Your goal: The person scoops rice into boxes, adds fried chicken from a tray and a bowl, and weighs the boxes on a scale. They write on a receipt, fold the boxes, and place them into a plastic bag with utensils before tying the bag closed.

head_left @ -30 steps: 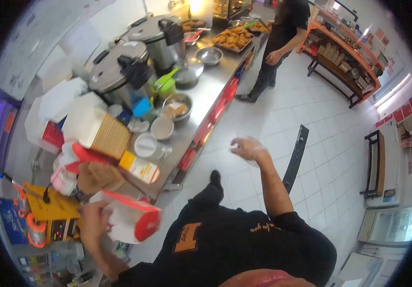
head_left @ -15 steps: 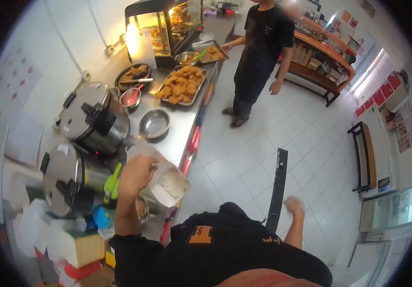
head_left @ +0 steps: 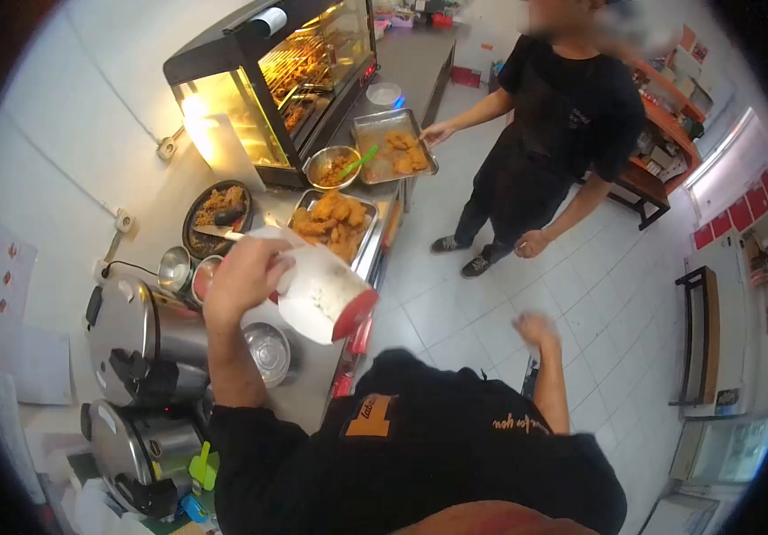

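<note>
My left hand grips a white paper food box with a red end by its edge. White rice, speckled with something dark, lies inside the box. Under the box and arm, on the steel counter, is a metal bowl. Just beyond the box stands a tray of fried chicken, partly covered by it. Out over the floor to the side, my right hand has its fingers loosely bent and somewhat apart, slightly blurred, with nothing visible in them.
A co-worker in black stands ahead, one hand on a metal tray with fried pieces. On the counter are a lit warming cabinet, a steel bowl with a green spoon, a dark dish and two rice cookers.
I have moved forward along the counter; the chicken tray, cabinet and co-worker appear nearer. The box moves along in my left hand, now overlapping the tray. My right hand has swung forward.
</note>
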`<state>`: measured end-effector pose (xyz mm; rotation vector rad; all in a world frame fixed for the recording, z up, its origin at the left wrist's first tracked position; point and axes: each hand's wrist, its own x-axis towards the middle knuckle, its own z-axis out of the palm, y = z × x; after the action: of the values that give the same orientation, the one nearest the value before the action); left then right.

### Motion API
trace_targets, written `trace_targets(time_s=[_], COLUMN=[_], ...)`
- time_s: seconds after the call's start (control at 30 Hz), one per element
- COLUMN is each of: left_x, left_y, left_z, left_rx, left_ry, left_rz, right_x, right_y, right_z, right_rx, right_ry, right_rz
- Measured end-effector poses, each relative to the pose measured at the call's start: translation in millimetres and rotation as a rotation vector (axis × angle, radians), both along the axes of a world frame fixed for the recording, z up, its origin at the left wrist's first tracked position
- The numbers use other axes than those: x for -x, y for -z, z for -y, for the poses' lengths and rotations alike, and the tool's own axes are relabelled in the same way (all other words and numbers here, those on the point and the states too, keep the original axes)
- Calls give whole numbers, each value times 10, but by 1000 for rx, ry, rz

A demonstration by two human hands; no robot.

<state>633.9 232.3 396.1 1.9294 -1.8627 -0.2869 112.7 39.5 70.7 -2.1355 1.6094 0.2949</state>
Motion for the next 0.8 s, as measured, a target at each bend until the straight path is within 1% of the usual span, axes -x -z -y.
trace_targets(time_s=[0.03, 0.1, 0.13, 0.17, 0.23, 0.27, 0.37, 0.4, 0.5, 0.53, 0.57, 0.63, 0.67, 0.7, 0.77, 0.8], left_x=[-101, -284, -389, -514, -761, -851, -1193, -1278, -1535, -1715, -1915, -2078, -2149, -2225, -2445, -2497], left_y=[-13, -104, -92, -63, -16, -8, 0, -8, 57, 184, 341, 470, 556, 673, 1166, 1309], left_z=[268, 816, 1091, 1370, 1890, 2152, 2951, 3237, 4052, 4393, 4748, 5486, 5859, 6224, 6935, 7250], left_rx=[-13, -17, -11, 1, 11, 18, -7, 27, 100, 95, 95, 120, 52, -21, 42, 29], left_ry=[-11, -35, -55, -64, -73, -118, -141, -134, -120, -116, -113, -176, -255, -334, -421, -463], left_rz=[16, 49, 21, 30, 46, 58, -56, -10, 124, 92, 60, 98, 53, 6, 83, 40], right_x=[-323, -890, -1258, -1576, -1927, -2066, -2373, -2463, -2634, -2755, -2875, -3087, -3203, -3332, -3584, -3756], right_y=[-254, -589, -984, -1259, -1066, -933, -552, -652, -363, -498, -461, -369, -366, -345, -298, -551], right_z=[472, 1186, 1425, 1632, 2142, 2372, 2914, 3008, 3517, 3679, 3856, 4267, 4474, 4723, 5147, 5323], right_rx=[17, 171, 115, 53, 17, -4, -118, -101, -356, -355, -333, -282, -289, -309, -368, -390], right_ry=[-96, -149, -180, -209, -256, -279, -283, -325, -241, -288, -321, -397, -403, -453, -550, -544], right_rz=[2, 129, 167, 207, 254, 274, 230, 249, 476, 477, 476, 468, 392, 416, 467, 391])
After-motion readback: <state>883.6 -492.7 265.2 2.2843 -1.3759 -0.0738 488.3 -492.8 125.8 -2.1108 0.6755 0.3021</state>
